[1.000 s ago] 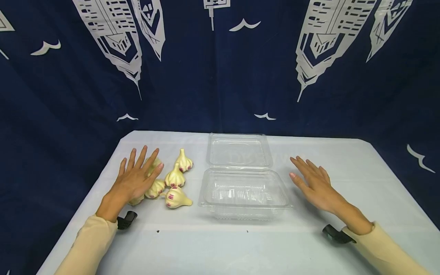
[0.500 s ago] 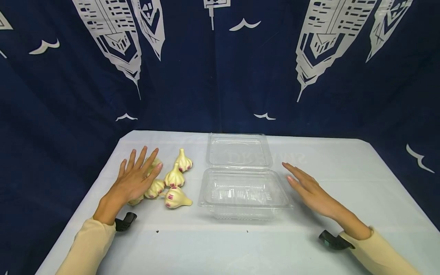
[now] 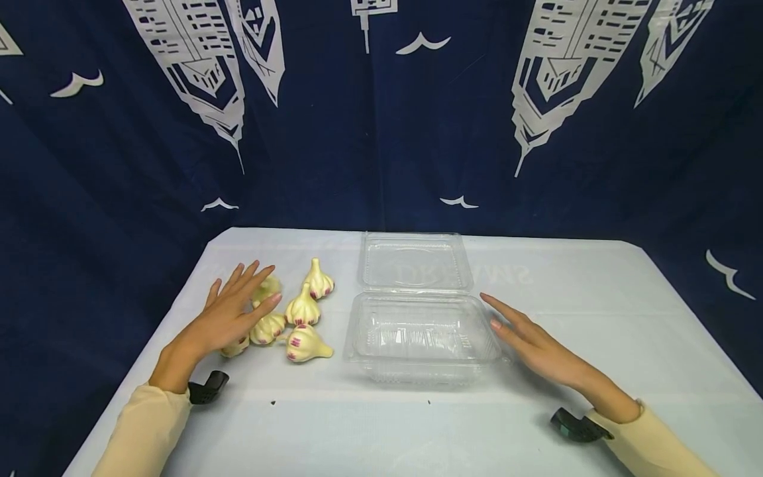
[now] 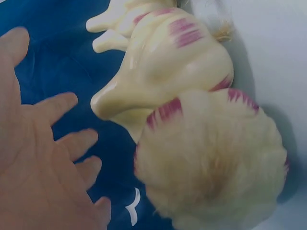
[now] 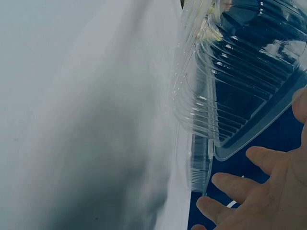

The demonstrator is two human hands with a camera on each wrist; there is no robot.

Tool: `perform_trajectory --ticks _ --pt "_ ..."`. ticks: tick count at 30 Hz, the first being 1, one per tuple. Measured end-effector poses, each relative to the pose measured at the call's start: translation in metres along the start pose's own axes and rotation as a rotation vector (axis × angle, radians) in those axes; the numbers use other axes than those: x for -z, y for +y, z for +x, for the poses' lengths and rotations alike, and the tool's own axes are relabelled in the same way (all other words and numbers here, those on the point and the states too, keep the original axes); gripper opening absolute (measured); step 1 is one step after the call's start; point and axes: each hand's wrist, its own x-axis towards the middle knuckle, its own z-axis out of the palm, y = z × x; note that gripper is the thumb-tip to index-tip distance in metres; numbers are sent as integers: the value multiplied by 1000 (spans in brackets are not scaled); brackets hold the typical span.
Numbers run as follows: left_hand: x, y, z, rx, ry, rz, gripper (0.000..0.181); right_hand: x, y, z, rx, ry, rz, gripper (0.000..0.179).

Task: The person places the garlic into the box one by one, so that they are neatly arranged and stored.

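Note:
Several garlic bulbs, pale with purple streaks, lie in a group on the left of the table. My left hand (image 3: 223, 318) hovers above the leftmost ones with straight, spread fingers, partly covering a bulb (image 3: 268, 328) and another bulb (image 3: 235, 348). In the left wrist view a large bulb (image 4: 211, 167) fills the foreground, and the fingers (image 4: 79, 143) stand apart from it. At the middle lies a clear plastic clamshell container (image 3: 423, 331), its lid (image 3: 414, 262) folded back flat. My right hand (image 3: 542, 348) holds nothing, its extended fingertips right at the container's right rim.
A white cloth covers the table (image 3: 596, 298), with a dark blue printed curtain (image 3: 381, 132) hanging behind it. Two tiny dark specks lie on the cloth in front. Each wrist carries a black camera (image 3: 208, 387).
My right hand has moved left and slightly nearer, up to the container's edge. My left hand has shifted a little left and turned. The garlic and container stay in place.

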Motion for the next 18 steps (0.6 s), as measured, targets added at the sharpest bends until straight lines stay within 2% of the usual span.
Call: perform_trajectory --ticks 7,18 --pt "5 -9 -2 -107 29 -63 77 -2 2 -4 20 -10 -26 55" --pt "8 -21 -4 -173 65 -226 63 -6 7 -10 61 11 -51 54"
